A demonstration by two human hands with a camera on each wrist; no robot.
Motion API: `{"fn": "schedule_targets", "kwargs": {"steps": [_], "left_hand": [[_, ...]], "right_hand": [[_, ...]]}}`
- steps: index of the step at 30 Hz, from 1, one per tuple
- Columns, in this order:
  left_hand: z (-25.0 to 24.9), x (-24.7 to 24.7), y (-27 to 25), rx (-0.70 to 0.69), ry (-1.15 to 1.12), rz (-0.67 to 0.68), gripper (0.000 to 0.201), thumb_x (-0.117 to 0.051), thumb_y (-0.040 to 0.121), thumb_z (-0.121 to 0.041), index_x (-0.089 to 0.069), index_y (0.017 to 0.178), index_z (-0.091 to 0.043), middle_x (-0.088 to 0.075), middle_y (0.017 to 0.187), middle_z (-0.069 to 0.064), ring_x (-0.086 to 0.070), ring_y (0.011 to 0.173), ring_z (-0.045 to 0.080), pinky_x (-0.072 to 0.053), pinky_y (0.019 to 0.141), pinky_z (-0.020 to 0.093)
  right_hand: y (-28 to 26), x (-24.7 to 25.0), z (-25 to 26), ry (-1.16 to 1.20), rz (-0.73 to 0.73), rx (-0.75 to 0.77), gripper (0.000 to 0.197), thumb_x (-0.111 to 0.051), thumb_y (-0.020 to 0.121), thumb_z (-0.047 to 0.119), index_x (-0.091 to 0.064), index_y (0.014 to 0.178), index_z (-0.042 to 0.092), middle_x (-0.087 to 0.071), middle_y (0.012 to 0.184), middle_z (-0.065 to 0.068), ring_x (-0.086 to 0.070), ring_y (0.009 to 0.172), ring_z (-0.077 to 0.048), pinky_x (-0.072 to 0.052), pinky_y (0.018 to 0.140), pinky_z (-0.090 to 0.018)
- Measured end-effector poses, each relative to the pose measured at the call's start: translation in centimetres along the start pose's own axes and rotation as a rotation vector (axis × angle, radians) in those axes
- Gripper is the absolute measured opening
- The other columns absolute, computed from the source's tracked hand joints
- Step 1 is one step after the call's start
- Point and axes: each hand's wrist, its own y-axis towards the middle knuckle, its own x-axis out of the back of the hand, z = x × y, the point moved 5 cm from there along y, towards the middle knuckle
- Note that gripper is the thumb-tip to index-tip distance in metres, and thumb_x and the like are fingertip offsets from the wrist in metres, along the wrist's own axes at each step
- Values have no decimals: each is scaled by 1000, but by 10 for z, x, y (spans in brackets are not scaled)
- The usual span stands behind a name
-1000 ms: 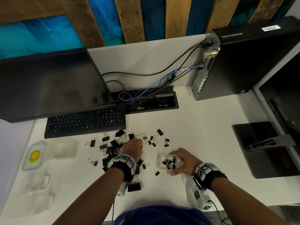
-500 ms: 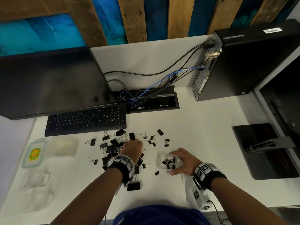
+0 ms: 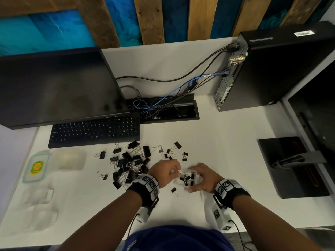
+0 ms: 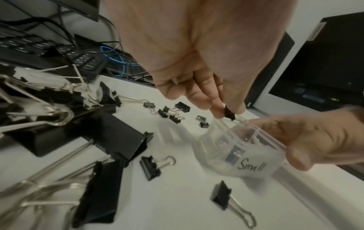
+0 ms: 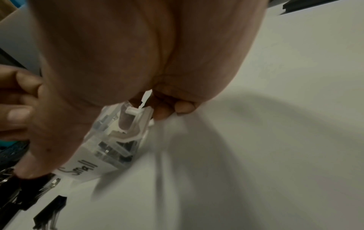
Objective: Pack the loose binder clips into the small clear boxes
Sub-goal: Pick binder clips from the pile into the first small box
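Note:
My right hand grips a small clear box labelled "Small", tilted up off the white desk, with several small black clips inside. My left hand pinches one small black binder clip right at the box's open rim. In the right wrist view the box shows under my palm with its lid latch. A heap of loose black binder clips of mixed sizes lies left of my hands. Small clips are scattered beyond them.
A black keyboard and a monitor stand behind the heap. More clear containers and a lid with a sticker sit at the left. A computer tower and a monitor base are on the right.
My left hand left the clip heap and came right to the box with a small clip. My right hand tilted the box up toward it.

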Motion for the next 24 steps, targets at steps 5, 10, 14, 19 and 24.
{"fn": "schedule_targets", "kwargs": {"steps": [5, 10, 14, 19, 24], "left_hand": [[18, 6, -4, 1, 72, -62, 17, -53, 89, -12, -65, 99, -20, -57, 93, -12, -54, 85, 6, -48, 83, 27], [57, 33, -25, 148, 203, -96, 13, -53, 90, -23, -59, 88, -34, -59, 95, -15, -55, 91, 4, -48, 87, 27], [59, 29, -41, 126, 430, 34, 10, -56, 88, -39, -63, 92, -33, -54, 98, -16, -49, 98, 6, -45, 92, 34], [44, 6, -42, 75, 618, 125, 35, -59, 81, -51, -63, 108, -29, -52, 114, -11, -46, 109, 11, -36, 97, 35], [37, -3, -38, 75, 774, 147, 33, -56, 89, -41, -61, 116, -23, -50, 119, -3, -46, 113, 18, -37, 99, 39]], "right_hand": [[0, 0, -1, 12, -14, 8, 82, -92, 57, 47, -58, 130, 33, -48, 120, 7, -50, 115, -9, -36, 102, -24], [-1, 0, -1, 25, 3, 5, 82, -92, 56, 48, -58, 129, 34, -48, 120, 8, -51, 115, -8, -35, 101, -22], [-1, 1, 0, 20, 11, 2, 82, -92, 57, 46, -57, 130, 33, -48, 119, 9, -51, 113, -8, -34, 99, -21], [-3, 1, 3, 20, 6, 4, 77, -92, 59, 42, -57, 127, 35, -48, 119, 7, -50, 112, -8, -33, 97, -20], [-2, 0, 3, 30, -10, 9, 77, -93, 57, 43, -59, 126, 35, -49, 118, 8, -51, 112, -8, -36, 100, -23]]}}
